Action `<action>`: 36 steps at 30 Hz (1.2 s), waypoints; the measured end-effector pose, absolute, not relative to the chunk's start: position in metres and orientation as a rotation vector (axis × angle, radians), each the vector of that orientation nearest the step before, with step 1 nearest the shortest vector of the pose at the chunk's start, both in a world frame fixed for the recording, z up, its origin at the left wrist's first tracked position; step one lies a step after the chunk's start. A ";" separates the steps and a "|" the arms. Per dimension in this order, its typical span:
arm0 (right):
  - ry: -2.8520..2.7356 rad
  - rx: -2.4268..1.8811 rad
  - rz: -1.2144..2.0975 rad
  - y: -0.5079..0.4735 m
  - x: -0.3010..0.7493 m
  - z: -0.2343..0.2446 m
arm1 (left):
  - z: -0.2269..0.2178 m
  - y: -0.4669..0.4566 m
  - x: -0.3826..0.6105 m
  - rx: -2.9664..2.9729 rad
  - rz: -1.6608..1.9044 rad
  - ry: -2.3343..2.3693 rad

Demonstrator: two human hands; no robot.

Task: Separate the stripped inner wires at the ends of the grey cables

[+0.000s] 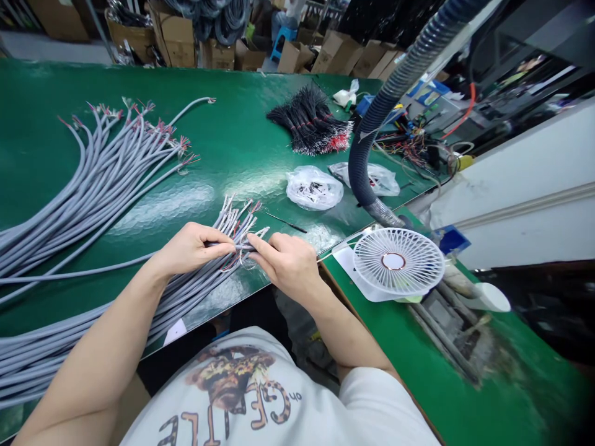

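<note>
My left hand [193,248] is closed around the end of one grey cable [93,267] that runs left across the green table [242,142]. My right hand [288,263] pinches the thin coloured wires sticking out of that cable's stripped end. Both hands meet just above a near bundle of grey cables [186,297] whose stripped ends [239,214] fan out toward the table's middle. A second, larger bundle of grey cables [93,186] lies to the left and further back.
A bundle of black wires with red tips [313,121] lies at the back. Two clear plastic bags [313,186] sit right of centre beside a corrugated grey hose [372,124]. A white fan [397,260] lies at the right. Cardboard boxes [176,37] stand behind the table.
</note>
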State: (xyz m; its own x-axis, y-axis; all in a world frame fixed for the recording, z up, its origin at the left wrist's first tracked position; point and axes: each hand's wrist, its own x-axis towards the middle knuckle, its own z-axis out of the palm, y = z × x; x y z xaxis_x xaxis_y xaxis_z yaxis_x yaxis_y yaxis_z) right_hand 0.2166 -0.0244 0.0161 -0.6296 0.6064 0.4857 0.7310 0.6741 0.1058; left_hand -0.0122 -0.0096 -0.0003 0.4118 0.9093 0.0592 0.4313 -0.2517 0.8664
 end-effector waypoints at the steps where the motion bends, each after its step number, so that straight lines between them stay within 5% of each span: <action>1: -2.468 -1.036 -0.410 -0.024 0.217 0.016 | 0.001 -0.010 -0.012 1.850 0.731 1.154; 36: -2.360 -0.802 0.101 -0.003 0.225 -0.004 | 0.009 -0.011 -0.013 1.801 0.732 1.127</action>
